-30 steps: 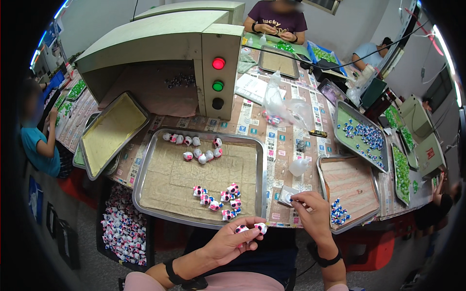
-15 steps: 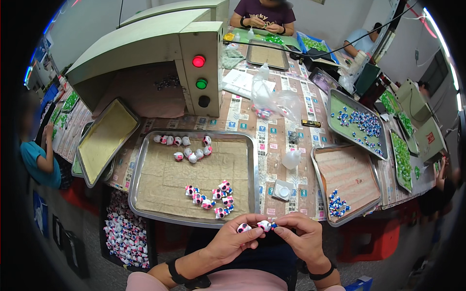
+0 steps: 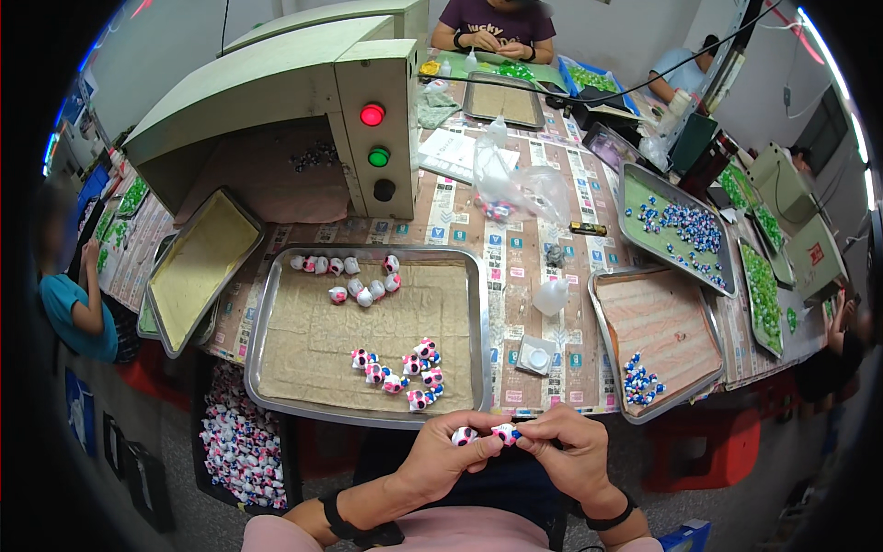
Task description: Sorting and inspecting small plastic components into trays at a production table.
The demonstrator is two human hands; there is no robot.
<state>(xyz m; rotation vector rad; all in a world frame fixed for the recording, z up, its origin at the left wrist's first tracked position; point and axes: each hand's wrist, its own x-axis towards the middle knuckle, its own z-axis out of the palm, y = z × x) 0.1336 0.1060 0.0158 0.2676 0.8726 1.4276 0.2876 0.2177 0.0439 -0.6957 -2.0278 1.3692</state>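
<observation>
Just past the front edge of the table, my two hands meet around small toy pieces. My left hand (image 3: 443, 455) is closed on a white-and-pink toy head (image 3: 503, 432) with dark eyes. A second toy head (image 3: 464, 436) also sits in its fingers. In my right hand (image 3: 568, 451), thumb and forefinger pinch a small blue toy body (image 3: 516, 434) against the first head. Beyond my hands, a metal tray (image 3: 267, 386) lined with brown cloth bears plain white-and-pink heads (image 3: 351, 266) at the back and heads with blue bodies (image 3: 422, 362) nearer me.
Right, a pink-lined tray (image 3: 658, 322) holds blue-and-white bodies (image 3: 641, 382); a green-lined tray (image 3: 676, 230) holds more. A box machine (image 3: 372, 166) stands back left by a tilted tray (image 3: 204, 267). A bin of toy pieces (image 3: 241, 446) sits below left. Co-workers sit around.
The blue body has come up against the toy head, and my fingers have closed in around the pair. The view has shifted slightly; the tray pieces stay as they were.
</observation>
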